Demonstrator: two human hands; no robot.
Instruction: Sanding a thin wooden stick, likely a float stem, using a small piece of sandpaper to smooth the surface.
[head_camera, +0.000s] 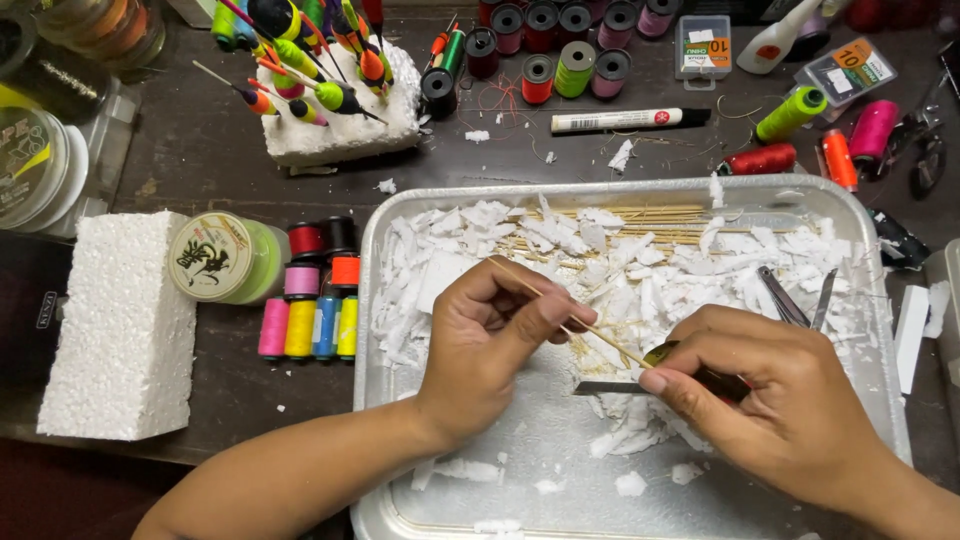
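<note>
we hold a thin wooden stick (570, 322) slanted over the foil tray (872, 300), its upper end pinched in our left hand (490, 345) and its lower end meeting the flat blade of a craft knife (612, 387) that our right hand (775, 400) clamps, fingers pressed together around the handle. to do this well, we judge the blade should stay shallow against the stick and take only light strokes away from the left fingers, while the left grip turns the stick a little between strokes so it keeps round. the stick looks pale, straight and smooth, the blade dull grey metal. under it the tray is crinkled, shiny aluminium, littered with crumbly white foam shavings (470, 240), and a bundle of more sticks (640, 213) lies along its far edge, with metal tweezers (800, 300) just beside our right hand. on the dark surface to the left sit a rough white foam block (120, 320), a round spool of line (222, 257) and small bright thread spools (310, 328); farther back, painted floats (310, 60) stand stuck in another foam piece, near a white marker pen (625, 120).
</note>
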